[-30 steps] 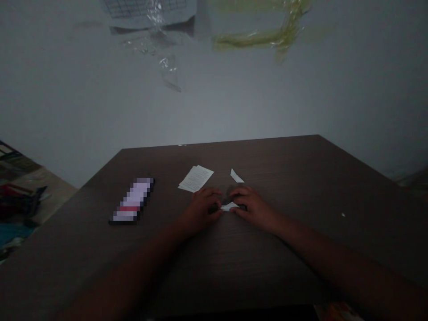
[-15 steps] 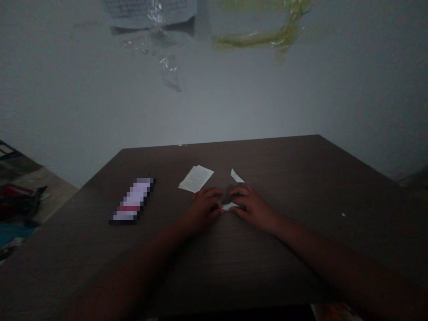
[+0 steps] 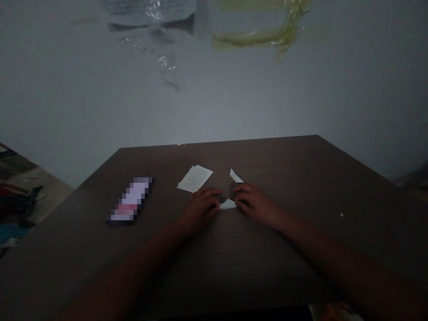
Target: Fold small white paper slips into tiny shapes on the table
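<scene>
A small white piece of folded paper lies on the dark wooden table between my two hands. My left hand rests on the table with curled fingers, its fingertips pinching the paper's left end. My right hand lies opposite, fingers bent, touching the paper's right end. Both forearms reach in from the near edge.
A printed paper slip lies just beyond my left hand. A small white scrap lies beyond my right hand. A flat blurred rectangular object sits at the left. A tiny white crumb lies at the right. Plastic film and tape hang on the wall.
My right hand has drawn slightly away to the right, so more of the small folded paper shows between the hands. The left hand has barely moved.
</scene>
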The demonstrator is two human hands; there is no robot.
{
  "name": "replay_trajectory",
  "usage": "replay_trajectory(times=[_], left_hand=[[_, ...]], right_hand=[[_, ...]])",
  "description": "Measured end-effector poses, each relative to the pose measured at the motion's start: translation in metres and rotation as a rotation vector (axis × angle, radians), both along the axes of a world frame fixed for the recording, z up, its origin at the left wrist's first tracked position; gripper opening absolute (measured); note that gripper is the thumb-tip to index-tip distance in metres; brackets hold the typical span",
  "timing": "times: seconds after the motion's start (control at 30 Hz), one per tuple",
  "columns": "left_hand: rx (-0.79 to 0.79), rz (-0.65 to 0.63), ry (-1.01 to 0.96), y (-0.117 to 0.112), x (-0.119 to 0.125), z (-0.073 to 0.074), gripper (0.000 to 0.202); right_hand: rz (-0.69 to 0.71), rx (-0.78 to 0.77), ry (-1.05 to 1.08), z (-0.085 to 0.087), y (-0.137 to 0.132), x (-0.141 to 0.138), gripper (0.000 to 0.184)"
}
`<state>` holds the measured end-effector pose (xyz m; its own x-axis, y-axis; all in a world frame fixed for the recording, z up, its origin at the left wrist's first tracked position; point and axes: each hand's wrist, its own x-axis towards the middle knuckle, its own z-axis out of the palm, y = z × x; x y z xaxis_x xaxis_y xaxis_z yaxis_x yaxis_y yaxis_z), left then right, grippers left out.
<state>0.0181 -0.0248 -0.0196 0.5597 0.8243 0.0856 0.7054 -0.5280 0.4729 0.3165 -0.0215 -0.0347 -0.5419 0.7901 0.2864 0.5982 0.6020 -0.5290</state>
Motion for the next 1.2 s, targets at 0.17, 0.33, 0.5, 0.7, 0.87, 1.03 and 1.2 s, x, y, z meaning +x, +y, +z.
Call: replay_trajectory(times=[0.17,0.33,0.5,0.7,0.87,1.03,1.2], left_hand=[[0.043,-0.009,-0.045,0.005,-0.005,-0.011,0.011],[0.079,-0.014,-0.074,0.008,-0.007,-0.015,0.01],[0.049,0.0,-0.044,0.005,-0.004,-0.009,0.012],[0.066,0.001,-0.034,0.002,-0.003,-0.005,0.014],[0.049,-0.015,-0.04,0.005,-0.004,-0.006,0.012],[0.059,-0.006,-0.031,0.003,-0.002,-0.005,0.014],[0.077,0.011,-0.047,-0.001,0.001,-0.001,0.015]], right_hand=[[0.015,0.015,-0.001,-0.003,0.001,0.0,0.02],[-0.055,0.012,0.03,-0.004,0.001,-0.002,0.014],[-0.096,0.008,0.007,-0.003,-0.002,-0.004,0.013],[-0.098,-0.006,0.007,-0.003,-0.003,-0.003,0.013],[-0.112,-0.02,0.013,-0.006,0.0,-0.004,0.014],[-0.128,-0.006,0.009,-0.008,0.002,-0.003,0.016],[-0.117,-0.005,0.002,-0.013,0.004,-0.002,0.014]])
